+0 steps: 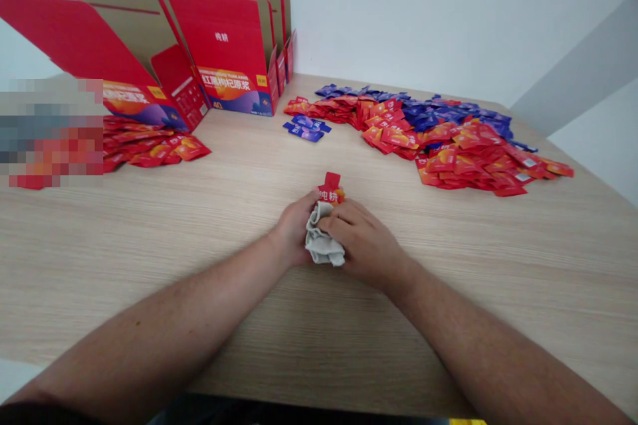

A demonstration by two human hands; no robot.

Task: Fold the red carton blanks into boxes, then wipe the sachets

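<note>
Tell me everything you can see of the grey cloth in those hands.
The grey cloth is a pale, soft-looking fabric, crumpled into a loose, folded wad with no visible pattern. It is gripped between the left hand and right hand, and its lower end appears to rest on the wood-grain table. Its upper end presses against a red sachet, whose top sticks out above the hands.

Red-and-yellow sachet (331, 190), grey cloth (323, 237), light wood-grain table (239, 146).
</note>
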